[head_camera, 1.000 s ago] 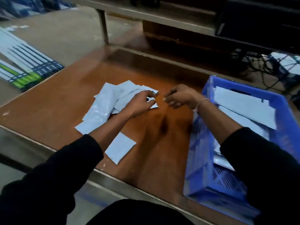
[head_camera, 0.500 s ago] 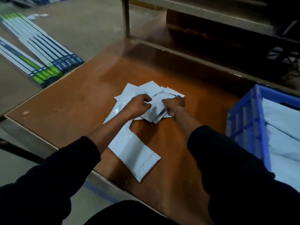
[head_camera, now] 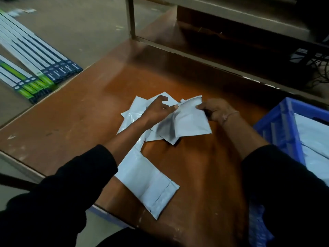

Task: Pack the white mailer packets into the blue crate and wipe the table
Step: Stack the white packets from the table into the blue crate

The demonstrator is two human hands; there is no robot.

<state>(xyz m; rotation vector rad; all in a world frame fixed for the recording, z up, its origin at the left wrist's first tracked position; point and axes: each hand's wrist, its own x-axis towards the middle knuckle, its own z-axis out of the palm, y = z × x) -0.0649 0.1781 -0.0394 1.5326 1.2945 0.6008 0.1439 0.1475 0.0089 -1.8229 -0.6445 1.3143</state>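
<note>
While loose packets [head_camera: 135,111] lie under them on the counter [head_camera: 89,107], the right grip [head_camera: 216,110] and left grip [head_camera: 156,109] pinch one mailer [head_camera: 188,122] for the blue crate [head_camera: 277,125] beyond the right grip.

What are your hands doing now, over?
Both hands, left and right, pinching one white packet. More packets on table. Blue crate at right, unblocked.

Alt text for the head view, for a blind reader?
Both hands, left and right, lift a white packet from a pile on a brown table; a blue crate holding packets stands at right.
</note>
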